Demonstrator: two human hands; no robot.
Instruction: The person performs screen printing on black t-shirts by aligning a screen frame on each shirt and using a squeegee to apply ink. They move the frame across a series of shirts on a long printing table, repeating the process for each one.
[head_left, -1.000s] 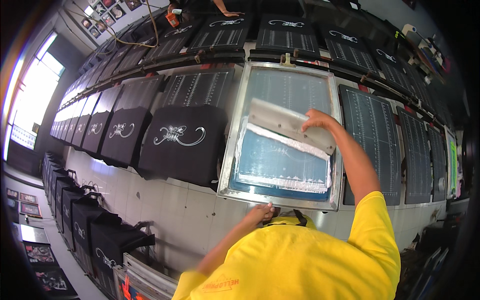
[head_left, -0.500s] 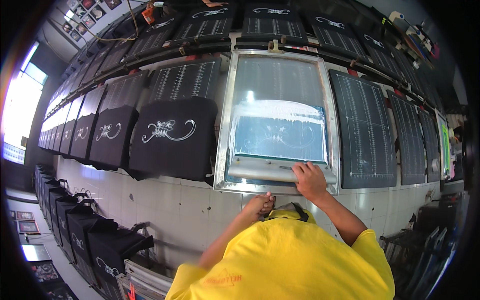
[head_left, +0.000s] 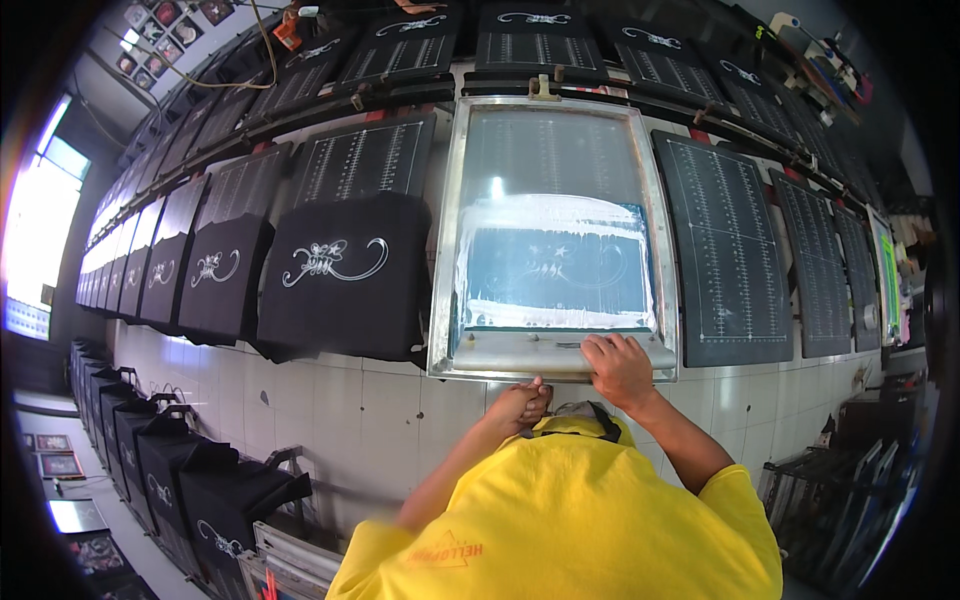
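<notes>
The right hand [head_left: 620, 368] lies flat over a long pale squeegee [head_left: 555, 350] at the near rail of the metal-framed printing screen [head_left: 552, 240], fingers spread and curled over the blade's top edge, gripping it. The left hand [head_left: 518, 403] is bunched into a loose fist just below the frame's near edge, touching or nearly touching it; whether it holds anything cannot be told. The screen sits on the long table [head_left: 330, 400], over one pallet in a row, its mesh showing a blue panel with a smear of white ink across the far part and a faint design in the middle.

Judging from this, the stroke is at its near end, so doing it well would mean keeping the blade level across the full width, holding pressure even, and steadying the frame with the other hand so it does not shift on the garment beneath.

To the left lie black shirts [head_left: 335, 275] with white flourish prints, one after another down the table; to the right are bare gridded pallets [head_left: 725, 250]. More black garments hang on a rack [head_left: 150, 460] at lower left.

The yellow shirt [head_left: 570, 520] of the person hides the forearms' near parts. The garment under the screen is not visible, and the far left end of the row washes out in window glare.
</notes>
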